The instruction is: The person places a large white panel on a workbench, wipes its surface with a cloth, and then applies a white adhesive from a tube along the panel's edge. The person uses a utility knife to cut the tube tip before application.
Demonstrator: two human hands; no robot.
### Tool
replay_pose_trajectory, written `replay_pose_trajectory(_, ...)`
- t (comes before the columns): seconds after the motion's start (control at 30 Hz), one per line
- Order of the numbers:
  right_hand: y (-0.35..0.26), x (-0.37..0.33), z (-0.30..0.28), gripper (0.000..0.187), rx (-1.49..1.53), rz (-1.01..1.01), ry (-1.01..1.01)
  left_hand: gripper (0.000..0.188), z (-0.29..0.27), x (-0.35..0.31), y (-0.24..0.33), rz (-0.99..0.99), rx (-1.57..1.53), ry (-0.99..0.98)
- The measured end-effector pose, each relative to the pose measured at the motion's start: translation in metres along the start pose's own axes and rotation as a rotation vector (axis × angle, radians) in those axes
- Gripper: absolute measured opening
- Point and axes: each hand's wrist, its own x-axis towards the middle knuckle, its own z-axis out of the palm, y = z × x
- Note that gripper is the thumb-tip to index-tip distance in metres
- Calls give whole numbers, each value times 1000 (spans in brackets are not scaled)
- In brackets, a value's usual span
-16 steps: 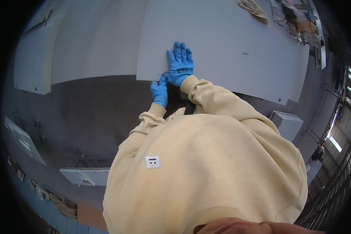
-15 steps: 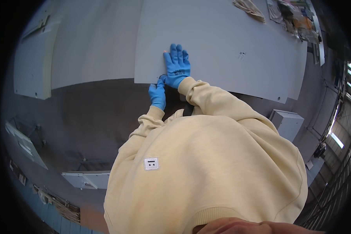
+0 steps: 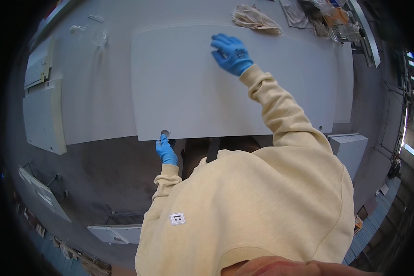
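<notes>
A large white panel (image 3: 184, 83) lies flat in front of me, with a round hole (image 3: 164, 134) near its near left corner. At that hole my left hand (image 3: 166, 151), in a blue glove, grips the near edge. One finger reaches up to the hole, while the others are partly hidden. Farther off, my right hand (image 3: 232, 54), gloved in blue too, is over the panel towards its far edge. Its fingers stretch to the left and the thumb stands apart, with nothing held. Whether the palm touches the surface I cannot tell.
Beige cloth gloves (image 3: 256, 20) lie past the far edge. Clear plastic and an orange item (image 3: 337, 17) are heaped at the far right. Thick white panels (image 3: 43, 117) are stacked at the left. A pale box (image 3: 348, 151) stands right of the table.
My right hand has moved away from my left, towards the far edge, and its fingers now point left. The view has shifted to show more of the far side. My left hand remains at the near edge.
</notes>
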Motion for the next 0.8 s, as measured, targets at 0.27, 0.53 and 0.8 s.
replay_pose_trajectory(0.27,225,48,-47,39,-521,609,-222,48,0,4,-24,10,-72,134)
replay_pose_trajectory(0.53,230,54,-44,41,-153,639,-262,47,11,3,-19,27,-94,223)
replay_pose_trajectory(0.8,180,11,-93,52,147,883,-85,46,33,-7,-8,70,-60,268)
